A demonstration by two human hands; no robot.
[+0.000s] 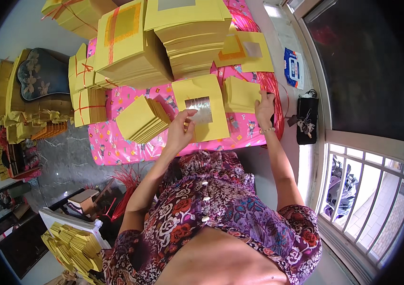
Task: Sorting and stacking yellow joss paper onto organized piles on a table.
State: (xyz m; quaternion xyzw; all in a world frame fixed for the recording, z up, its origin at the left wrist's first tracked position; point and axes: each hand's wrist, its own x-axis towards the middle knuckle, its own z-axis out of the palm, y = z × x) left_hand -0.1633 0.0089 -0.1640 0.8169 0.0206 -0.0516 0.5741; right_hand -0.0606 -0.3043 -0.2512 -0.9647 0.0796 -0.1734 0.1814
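Observation:
A yellow paper sheet (203, 88) with a silver foil square (204, 108) in its middle lies in front of me. My left hand (180, 130) rests over its left part, fingers bent and apart at the foil, with nothing visible between them. To the right sits a small stack of yellow paper (241, 94). My right hand (264, 111) is at that stack's right edge, its fingers curled beside a dark object; what they hold, if anything, is hidden. On the left, a fanned pile of yellow sheets (141, 121) lies tilted.
A pink patterned cover (104, 147) lies over the table. Tall yellow paper stacks (192, 47) rise behind, some tied with red string. Red strands (278, 90) hang along the right edge. A black pouch (307, 121) and a blue-white packet (294, 69) lie by the window.

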